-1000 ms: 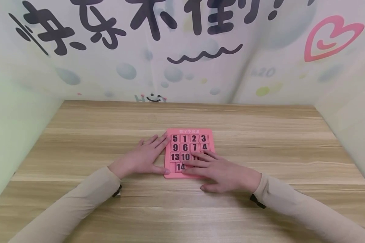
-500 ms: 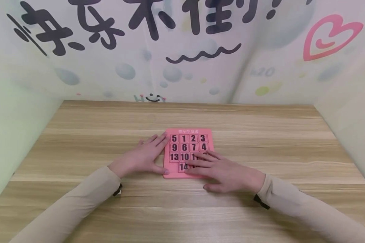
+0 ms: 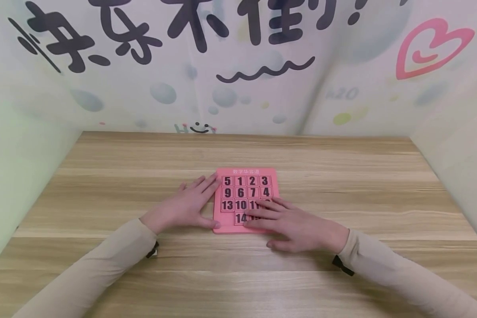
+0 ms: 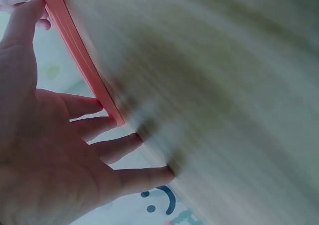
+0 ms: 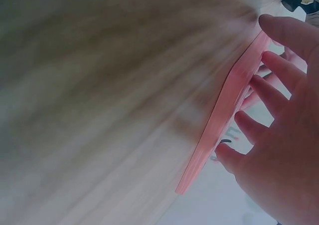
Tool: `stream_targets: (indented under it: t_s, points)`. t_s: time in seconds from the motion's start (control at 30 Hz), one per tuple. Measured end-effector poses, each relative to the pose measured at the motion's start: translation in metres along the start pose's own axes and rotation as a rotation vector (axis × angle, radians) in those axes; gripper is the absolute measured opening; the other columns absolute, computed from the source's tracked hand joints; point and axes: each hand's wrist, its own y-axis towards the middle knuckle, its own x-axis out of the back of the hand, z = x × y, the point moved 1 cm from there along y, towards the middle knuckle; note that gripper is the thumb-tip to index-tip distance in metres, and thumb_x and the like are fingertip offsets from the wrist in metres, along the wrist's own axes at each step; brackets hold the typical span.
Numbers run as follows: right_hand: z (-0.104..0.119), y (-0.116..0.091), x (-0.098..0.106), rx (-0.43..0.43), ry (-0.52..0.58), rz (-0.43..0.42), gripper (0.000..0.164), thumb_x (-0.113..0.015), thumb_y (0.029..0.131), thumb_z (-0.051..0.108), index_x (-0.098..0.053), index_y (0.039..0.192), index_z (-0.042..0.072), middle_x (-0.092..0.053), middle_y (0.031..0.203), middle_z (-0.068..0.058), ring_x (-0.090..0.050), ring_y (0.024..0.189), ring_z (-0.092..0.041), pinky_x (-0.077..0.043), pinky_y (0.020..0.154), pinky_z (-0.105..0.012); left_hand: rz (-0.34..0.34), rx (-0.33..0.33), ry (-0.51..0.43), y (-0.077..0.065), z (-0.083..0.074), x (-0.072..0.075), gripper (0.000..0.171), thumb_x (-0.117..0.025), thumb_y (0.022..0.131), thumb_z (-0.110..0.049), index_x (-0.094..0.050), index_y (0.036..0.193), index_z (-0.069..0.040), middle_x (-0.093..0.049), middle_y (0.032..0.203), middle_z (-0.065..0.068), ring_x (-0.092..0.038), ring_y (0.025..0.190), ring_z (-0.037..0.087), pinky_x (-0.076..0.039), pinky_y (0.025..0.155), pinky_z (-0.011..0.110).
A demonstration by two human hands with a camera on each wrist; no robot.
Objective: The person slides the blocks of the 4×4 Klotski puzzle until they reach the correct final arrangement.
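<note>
A pink sliding number puzzle lies flat on the table with black-numbered tiles in rows. My left hand rests along its left side, fingers spread; the thumb touches the lower left corner. In the left wrist view, two fingertips reach the pink frame and two lie past its end. Over the lower right tiles, my right hand lies with fairly straight fingers. One fingertip touches the 14 tile in the bottom row, left of which is a bare slot. Some tiles are hidden under these fingers.
The wood-grain table spreads around the puzzle. A printed white backdrop stands behind it, with pale walls on both sides. Dark wrist straps sit at the sleeve cuffs.
The 14 tile has slid right along the bottom row, widening the gap at its left. My right hand has shifted slightly right with it. The left hand stays at the frame's left edge.
</note>
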Motion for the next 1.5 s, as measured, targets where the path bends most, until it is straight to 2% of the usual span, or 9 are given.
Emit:
stream_targets:
  t_s: [0.33, 0.5, 0.73, 1.03, 1.5]
  points:
    - [0.000, 0.007, 0.003, 0.042, -0.008, -0.077, 0.055, -0.060, 0.094, 0.032, -0.046, 0.145, 0.016, -0.039, 0.151, -0.004, -0.024, 0.142, -0.033, -0.015, 0.114, -0.055, 0.006, -0.003, 0.053, 0.000, 0.002, -0.003, 0.108, -0.060, 0.081, -0.068, -0.011, 0.155, -0.007, -0.001, 0.161, 0.011, -0.007, 0.144, 0.040, -0.013, 0.107, 0.069]
    - [0.000, 0.011, 0.005, 0.043, -0.003, -0.091, 0.054, -0.060, 0.093, 0.031, -0.048, 0.143, 0.015, -0.040, 0.151, -0.004, -0.026, 0.141, -0.033, -0.016, 0.114, -0.055, 0.008, -0.002, 0.059, 0.000, 0.003, -0.004, 0.108, -0.059, 0.081, -0.069, -0.010, 0.155, -0.007, -0.001, 0.161, 0.011, -0.007, 0.144, 0.039, -0.013, 0.107, 0.069]
    - [0.001, 0.017, 0.007, 0.026, -0.014, -0.094, 0.053, -0.060, 0.094, 0.032, -0.048, 0.143, 0.015, -0.041, 0.150, -0.004, -0.026, 0.141, -0.031, -0.017, 0.115, -0.052, 0.012, 0.000, 0.072, 0.000, 0.004, -0.005, 0.107, -0.057, 0.082, -0.069, -0.009, 0.156, -0.007, 0.000, 0.161, 0.010, -0.006, 0.144, 0.038, -0.012, 0.108, 0.068]
    - [0.002, 0.025, 0.009, -0.011, 0.027, -0.083, 0.052, -0.055, 0.097, 0.034, -0.046, 0.145, 0.018, -0.040, 0.150, -0.002, -0.024, 0.142, -0.028, -0.014, 0.116, -0.050, 0.024, 0.002, 0.063, -0.001, 0.004, -0.005, 0.106, -0.055, 0.083, -0.070, -0.008, 0.156, -0.008, 0.003, 0.161, 0.009, -0.004, 0.145, 0.037, -0.010, 0.108, 0.068]
    - [0.001, 0.035, 0.008, -0.055, 0.026, -0.051, 0.049, -0.054, 0.098, 0.035, -0.048, 0.144, 0.020, -0.038, 0.152, -0.003, -0.024, 0.142, -0.031, -0.011, 0.115, -0.054, 0.025, -0.002, 0.062, 0.000, 0.004, -0.006, 0.107, -0.055, 0.083, -0.071, -0.007, 0.156, -0.009, 0.003, 0.161, 0.008, -0.004, 0.145, 0.037, -0.009, 0.108, 0.067]
